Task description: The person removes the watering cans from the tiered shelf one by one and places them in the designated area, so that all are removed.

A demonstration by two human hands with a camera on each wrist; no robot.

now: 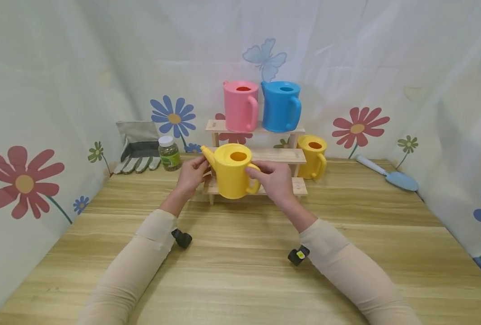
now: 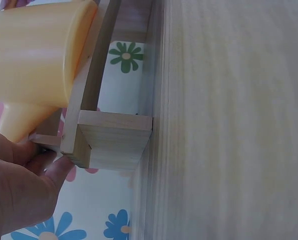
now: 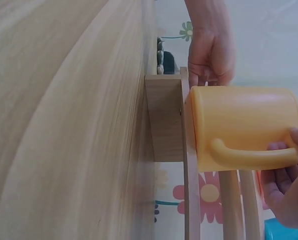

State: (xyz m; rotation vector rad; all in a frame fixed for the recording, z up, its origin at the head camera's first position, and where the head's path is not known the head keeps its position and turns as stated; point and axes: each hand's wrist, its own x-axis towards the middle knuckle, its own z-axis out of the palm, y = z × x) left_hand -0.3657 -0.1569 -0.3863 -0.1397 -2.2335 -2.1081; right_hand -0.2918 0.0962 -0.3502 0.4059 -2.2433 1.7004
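Roughly upright, yellow watering can (image 1: 230,178), spout (image 1: 209,157) left

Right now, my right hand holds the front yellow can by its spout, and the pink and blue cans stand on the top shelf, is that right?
No: your right hand holds the front yellow can by its handle, not its spout, as the right wrist view shows. The pink can and blue can stand on the top shelf.

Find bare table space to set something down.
Widest bare patch: the tabletop in front of the wooden shelf, between the sleeves. Another lies between the rear yellow watering can and garden trowel. Crowded: the top step, with pink watering can and blue watering can, and the bottom step around the held yellow watering can.
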